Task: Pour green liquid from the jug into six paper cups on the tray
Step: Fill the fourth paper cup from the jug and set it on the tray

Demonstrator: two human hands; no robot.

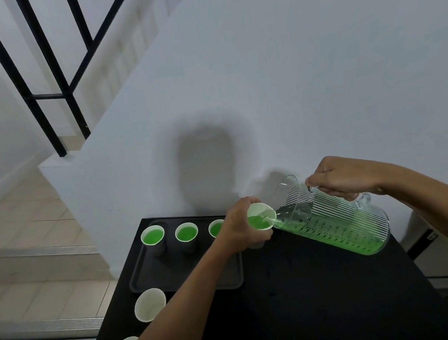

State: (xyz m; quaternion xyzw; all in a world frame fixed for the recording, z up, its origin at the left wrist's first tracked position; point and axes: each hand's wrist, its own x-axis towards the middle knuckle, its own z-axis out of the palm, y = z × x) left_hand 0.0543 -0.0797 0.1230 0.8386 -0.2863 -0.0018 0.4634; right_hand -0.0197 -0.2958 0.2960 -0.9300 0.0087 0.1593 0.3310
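Head view looks down on a black table [321, 296] set against a pale wall, with a stair and black railing off to the left; on it the biggest thing is the clear ribbed jug [337, 222], tipped steeply so its long axis runs from the handle at upper right down to the spout at lower left; the right hand [344, 176] is closed round that handle; green liquid [330, 238] lies along the jug's lower side.

Next in size is the dark tray [177, 278], left of the jug; three filled paper cups [186, 233] stand in a row along its far edge.

Two empty paper cups [150, 304] wait off the tray by its near left corner, beside the left forearm.

The left hand [240, 227] grips a fourth cup [261, 216] just past the tray's right edge, its rim touching the spout; whether it stands on the table or is lifted cannot be told; a thin green stream [271, 219] runs into it, and it looks roughly half full.

Judged from this, four of six are poured or pouring; the tray lies to the left of the held cup, so the left hand is the nearer one to set it down there and to fetch the empties, while the jug only needs tipping back to the right.
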